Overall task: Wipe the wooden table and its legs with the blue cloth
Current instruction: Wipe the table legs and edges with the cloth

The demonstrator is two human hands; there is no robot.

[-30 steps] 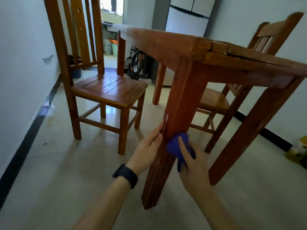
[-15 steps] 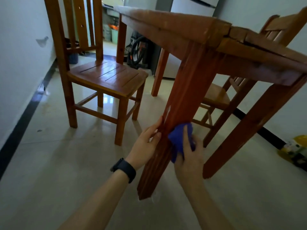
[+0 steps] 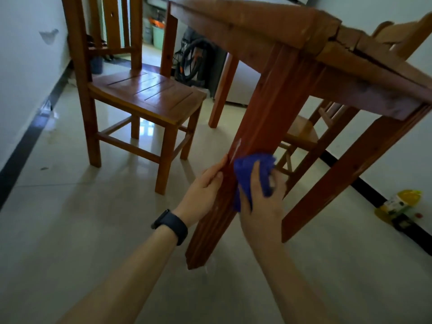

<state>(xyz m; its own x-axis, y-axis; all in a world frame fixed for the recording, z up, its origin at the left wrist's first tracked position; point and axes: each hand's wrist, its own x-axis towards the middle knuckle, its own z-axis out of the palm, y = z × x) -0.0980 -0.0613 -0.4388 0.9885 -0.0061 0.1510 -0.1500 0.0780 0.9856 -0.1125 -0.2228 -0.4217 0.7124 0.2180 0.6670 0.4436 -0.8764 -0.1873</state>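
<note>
Here is the wooden table (image 3: 257, 26), seen from low down, with its near leg (image 3: 264, 118) slanting through the middle of the view, and everything is happening on that leg. The blue cloth (image 3: 254, 169) is bunched up and pressed against the leg's front face, a little below its midpoint. The right hand (image 3: 261, 206) has it: fingers curled over the bundle, thumb running up its left side, the cloth squeezed between palm and wood. A corner of blue hangs below the hand, flat against the leg.

The left hand (image 3: 201, 192) is on the other side of that same leg, level with the cloth. Its fingers are fairly straight, laid along the leg's left edge, thumb tip touching the wood; it grasps nothing, just rests there. A black watch (image 3: 171, 224) sits on that wrist.

The foot of the leg stands on the pale tiled floor (image 3: 70, 230), below both hands. To the left of the leg and further back stands a wooden chair (image 3: 145, 90), well apart from it. Behind the leg to the right a second chair (image 3: 301, 134) shows under the tabletop. Another table leg (image 3: 346, 169) stands to the right, and beyond that one, near the wall, lies a yellow packet (image 3: 402, 204) — too blurred to read
</note>
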